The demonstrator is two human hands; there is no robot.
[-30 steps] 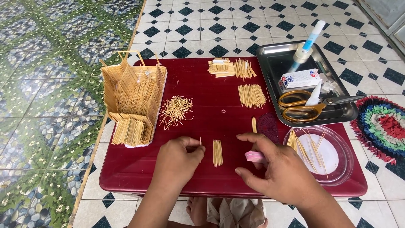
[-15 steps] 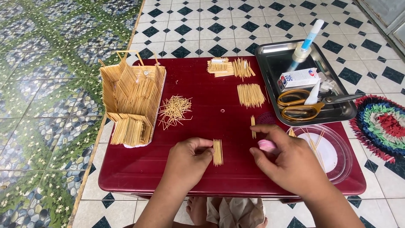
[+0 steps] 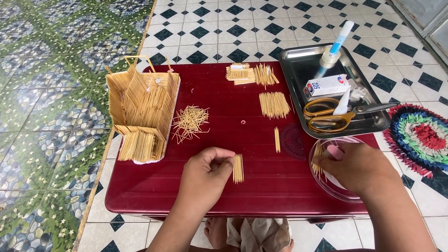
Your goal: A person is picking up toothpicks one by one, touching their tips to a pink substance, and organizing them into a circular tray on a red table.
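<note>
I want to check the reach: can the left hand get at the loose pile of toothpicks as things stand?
Probably yes. The left hand rests by the small toothpick row, and the bare red table between it and the loose pile holds nothing in the way.

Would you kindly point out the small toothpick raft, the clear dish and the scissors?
toothpick raft (image 3: 238,168), head view, middle of the sticks.
clear dish (image 3: 332,189), head view, near rim.
scissors (image 3: 326,122), head view, yellow handle loop.

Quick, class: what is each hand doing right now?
Left hand: fingers pinched against the small toothpick row.
Right hand: holding a pink object over the clear dish.
</note>
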